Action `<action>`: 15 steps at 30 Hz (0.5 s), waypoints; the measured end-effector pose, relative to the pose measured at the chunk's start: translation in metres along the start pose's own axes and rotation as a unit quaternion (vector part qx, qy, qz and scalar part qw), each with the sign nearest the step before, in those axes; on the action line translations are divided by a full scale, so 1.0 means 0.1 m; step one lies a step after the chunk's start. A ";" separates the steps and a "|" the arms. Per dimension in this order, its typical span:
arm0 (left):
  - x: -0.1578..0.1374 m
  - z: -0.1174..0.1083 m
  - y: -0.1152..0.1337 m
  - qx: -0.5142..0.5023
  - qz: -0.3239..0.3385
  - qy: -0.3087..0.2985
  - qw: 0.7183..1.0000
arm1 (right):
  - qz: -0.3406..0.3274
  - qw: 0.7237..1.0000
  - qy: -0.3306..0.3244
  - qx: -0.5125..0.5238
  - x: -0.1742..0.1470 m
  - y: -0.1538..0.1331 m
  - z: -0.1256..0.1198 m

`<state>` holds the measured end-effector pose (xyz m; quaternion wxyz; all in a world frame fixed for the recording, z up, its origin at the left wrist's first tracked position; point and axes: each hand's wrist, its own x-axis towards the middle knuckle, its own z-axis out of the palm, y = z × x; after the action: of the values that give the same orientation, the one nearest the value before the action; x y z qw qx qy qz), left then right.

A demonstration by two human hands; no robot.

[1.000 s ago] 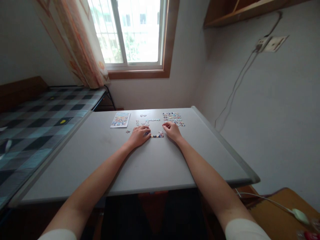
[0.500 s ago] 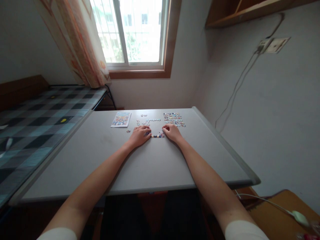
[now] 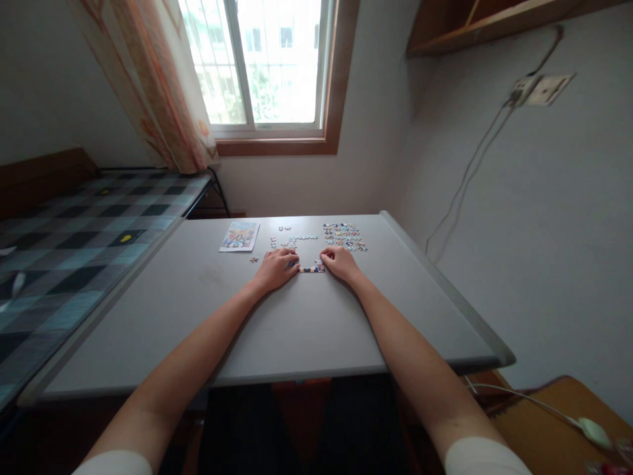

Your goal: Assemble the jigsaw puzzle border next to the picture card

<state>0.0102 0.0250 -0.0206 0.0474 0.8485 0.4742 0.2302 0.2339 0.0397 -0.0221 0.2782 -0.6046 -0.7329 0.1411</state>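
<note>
A joined strip of jigsaw pieces [image 3: 310, 269] lies on the grey table, forming the near side of a partly laid puzzle border. My left hand [image 3: 277, 268] rests over the left end of that strip, fingers spread and pressing on the pieces, some of which it hides. At the right end, my right hand [image 3: 340, 262] has thumb and forefinger pinched on a small puzzle piece [image 3: 320, 262], largely covered by the fingertips. Beyond the hands runs a pale blue row of joined pieces [image 3: 305, 237], the border's far side.
Several loose pieces [image 3: 343, 235] lie in rows at the back right. A printed picture sheet [image 3: 239, 237] lies at left, with a single piece [image 3: 254, 260] near it. More pieces [image 3: 284, 229] sit farther back. A checked bed [image 3: 99, 244] stands left of the table [image 3: 306, 330].
My right fingertips have shifted very slightly at the strip's right end. The left hand and the other pieces look the same.
</note>
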 end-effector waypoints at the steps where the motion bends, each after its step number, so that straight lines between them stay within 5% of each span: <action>1: 0.00 0.00 0.00 0.001 0.001 0.001 1.000 | 0.000 1.000 -0.001 0.000 0.00 -0.01 0.00; 15: 0.00 0.02 -0.02 0.002 0.006 0.006 1.000 | 0.007 1.000 -0.008 0.005 -0.02 -0.05 -0.04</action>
<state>0.0092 0.0262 -0.0228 0.0414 0.8499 0.4703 0.2341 0.2323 0.0357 -0.0166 0.2745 -0.6073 -0.7301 0.1511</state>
